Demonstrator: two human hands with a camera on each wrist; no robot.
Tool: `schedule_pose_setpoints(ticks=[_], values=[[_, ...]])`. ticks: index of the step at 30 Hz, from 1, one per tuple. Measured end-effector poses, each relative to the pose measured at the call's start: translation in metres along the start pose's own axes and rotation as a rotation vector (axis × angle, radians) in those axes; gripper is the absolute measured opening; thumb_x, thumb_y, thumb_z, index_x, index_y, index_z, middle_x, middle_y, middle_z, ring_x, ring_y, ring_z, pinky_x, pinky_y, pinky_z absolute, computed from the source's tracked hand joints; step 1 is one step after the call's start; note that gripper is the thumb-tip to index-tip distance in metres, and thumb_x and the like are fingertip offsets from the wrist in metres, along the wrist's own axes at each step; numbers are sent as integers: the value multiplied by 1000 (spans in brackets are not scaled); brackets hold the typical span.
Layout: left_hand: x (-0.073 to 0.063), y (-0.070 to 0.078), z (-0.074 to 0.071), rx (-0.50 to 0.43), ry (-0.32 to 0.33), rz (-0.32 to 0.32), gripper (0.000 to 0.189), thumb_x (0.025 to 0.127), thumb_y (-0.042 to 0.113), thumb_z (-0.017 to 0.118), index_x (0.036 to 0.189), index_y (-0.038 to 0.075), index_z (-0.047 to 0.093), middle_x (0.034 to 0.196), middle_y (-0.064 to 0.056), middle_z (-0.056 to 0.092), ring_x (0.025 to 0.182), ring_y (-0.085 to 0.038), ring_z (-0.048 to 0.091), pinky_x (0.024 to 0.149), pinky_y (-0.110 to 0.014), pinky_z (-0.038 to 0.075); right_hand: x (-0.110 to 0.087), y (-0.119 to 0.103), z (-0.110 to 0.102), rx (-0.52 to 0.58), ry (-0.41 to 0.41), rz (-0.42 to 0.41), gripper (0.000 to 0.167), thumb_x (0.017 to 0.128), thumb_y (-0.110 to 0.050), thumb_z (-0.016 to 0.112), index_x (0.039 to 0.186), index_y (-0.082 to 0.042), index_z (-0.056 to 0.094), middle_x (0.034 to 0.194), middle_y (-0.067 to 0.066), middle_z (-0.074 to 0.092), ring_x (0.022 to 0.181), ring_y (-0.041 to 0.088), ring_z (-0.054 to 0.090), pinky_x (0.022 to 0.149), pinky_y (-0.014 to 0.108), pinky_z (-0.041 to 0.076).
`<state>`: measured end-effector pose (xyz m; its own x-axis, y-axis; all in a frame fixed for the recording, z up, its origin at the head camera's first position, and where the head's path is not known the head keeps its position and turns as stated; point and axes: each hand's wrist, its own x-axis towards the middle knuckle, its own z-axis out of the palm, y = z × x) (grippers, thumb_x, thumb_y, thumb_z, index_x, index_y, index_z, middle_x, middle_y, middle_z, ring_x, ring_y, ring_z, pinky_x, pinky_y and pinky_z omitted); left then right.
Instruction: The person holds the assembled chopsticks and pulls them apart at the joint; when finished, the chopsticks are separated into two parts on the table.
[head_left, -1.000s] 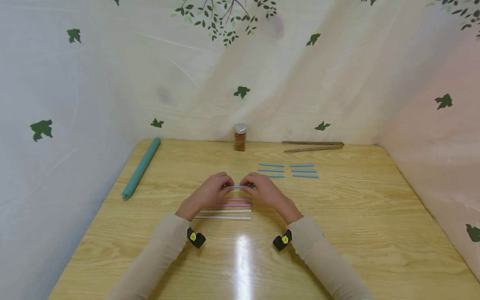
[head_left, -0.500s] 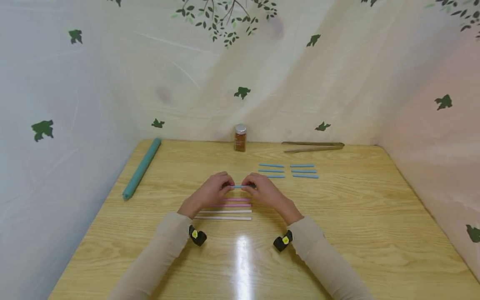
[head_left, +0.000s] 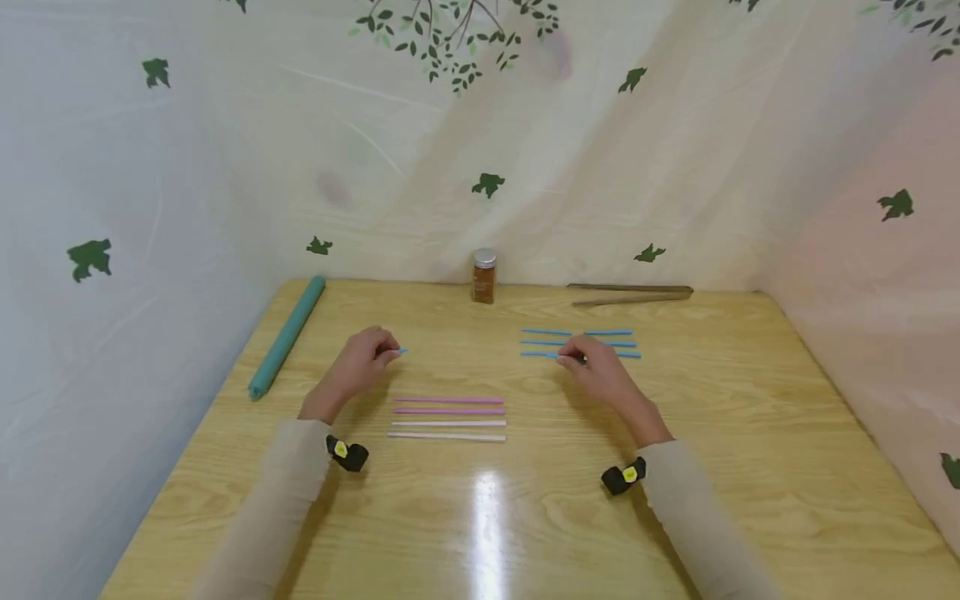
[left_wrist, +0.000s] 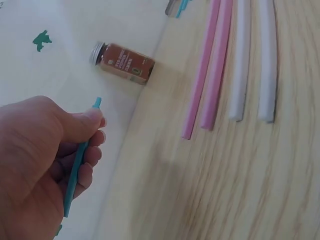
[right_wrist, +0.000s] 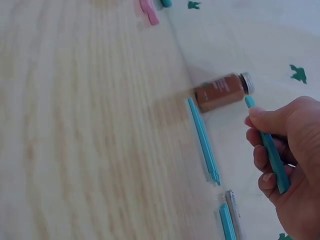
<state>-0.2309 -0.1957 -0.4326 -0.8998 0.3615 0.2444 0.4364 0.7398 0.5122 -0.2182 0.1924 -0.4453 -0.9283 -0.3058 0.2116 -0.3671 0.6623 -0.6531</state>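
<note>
In the left wrist view my left hand (left_wrist: 40, 150) pinches a short blue stick (left_wrist: 77, 165) between thumb and fingers, its tip poking out. My right hand (right_wrist: 305, 150) holds a similar short blue stick (right_wrist: 272, 155). The head view has the left hand (head_left: 358, 365) above the table, left of centre. There the right hand (head_left: 603, 375) is at the front of two groups of short blue sticks (head_left: 546, 332), partly covering them. Two pink sticks (head_left: 450, 400) and two white sticks (head_left: 448, 424) lie side by side between the hands, nearer the person.
A spice jar (head_left: 483, 279) with a silver lid stands at the table's back edge. Right of it lie brown tongs (head_left: 633, 292). A teal roll (head_left: 287, 337) lies along the left side. Patterned fabric (head_left: 420, 150) hangs behind and beside the wooden table (head_left: 540, 517).
Both hands held one blue stick together at the middle. They have moved apart, left hand leftward and right hand rightward to the blue sticks, each with a short blue piece.
</note>
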Motion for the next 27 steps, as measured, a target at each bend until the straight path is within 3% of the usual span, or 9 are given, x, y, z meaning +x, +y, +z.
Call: schedule_pose_setpoints(ticks=[3,12,18,27], values=[[5,4,1,-21,-17,-19,10,92,10,62,89,1,66,84,-10,59,75,-20,52,68,-33,43,-2,7,-9,-10,28,8,12,95,-17,60,101,-9,66,96,6,65,86,19,57,73,35,47],[24,29,19,-104,-52,24,11,95,13,59,96,3,65,87,-8,59,77,-18,53,72,-33,45,-10,15,-14,-19,67,4,18,92,-23,64,103,-10,72,103,6,64,87,21,59,72,36,50],[38,48,28,-122,-88,40,12,95,13,59,96,3,65,86,-9,58,76,-20,53,70,-32,46,-22,30,-26,-21,110,35,18,93,-22,62,102,-10,72,104,5,63,83,17,55,68,27,48],[60,76,56,-107,-188,61,11,95,12,59,98,4,64,90,-9,58,83,-20,54,74,-31,47,-36,54,-47,-77,141,38,18,94,-16,61,106,-7,71,102,6,63,83,15,52,69,26,45]])
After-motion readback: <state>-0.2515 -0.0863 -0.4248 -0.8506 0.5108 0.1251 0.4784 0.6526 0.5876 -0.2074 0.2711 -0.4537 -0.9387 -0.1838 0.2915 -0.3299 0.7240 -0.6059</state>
